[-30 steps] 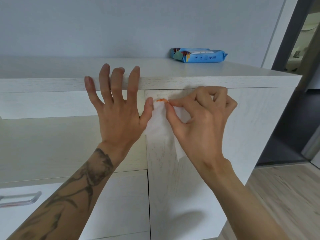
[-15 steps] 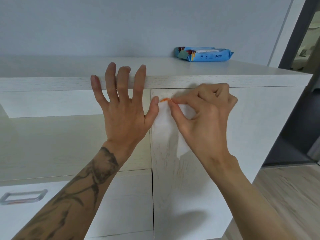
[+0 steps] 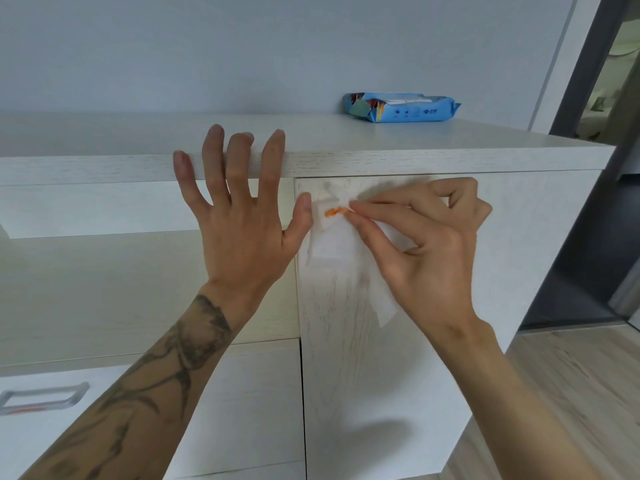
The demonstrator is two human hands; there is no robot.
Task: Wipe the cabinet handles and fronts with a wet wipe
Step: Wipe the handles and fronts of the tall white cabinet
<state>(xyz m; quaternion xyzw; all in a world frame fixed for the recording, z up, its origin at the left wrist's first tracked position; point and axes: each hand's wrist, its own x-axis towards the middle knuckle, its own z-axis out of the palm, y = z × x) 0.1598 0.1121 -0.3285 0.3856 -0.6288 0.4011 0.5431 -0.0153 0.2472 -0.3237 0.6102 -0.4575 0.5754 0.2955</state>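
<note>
Spread left hand (image 3: pixel 239 230) on cabinet edge (image 3: pixel 415 161); right hand (image 3: pixel 427 252) pinching wet wipe (image 3: pixel 332 244); wipes pack (image 3: pixel 401 110) behind.

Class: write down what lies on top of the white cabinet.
A blue wipe pack lies on the cabinet top near the wall. Fingertips of the left hand overlap the front edge, hiding the surface beneath them.

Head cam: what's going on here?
A person is cleaning a pale wood-grain cabinet door. The right hand pinches a white wet wipe against the door's upper part, right at an orange smear. The left hand is spread flat, fingers over the edge of the white cabinet top, thumb beside the wipe. A blue wipe pack lies on that top; the silver drawer handle at lower left is untouched.
</note>
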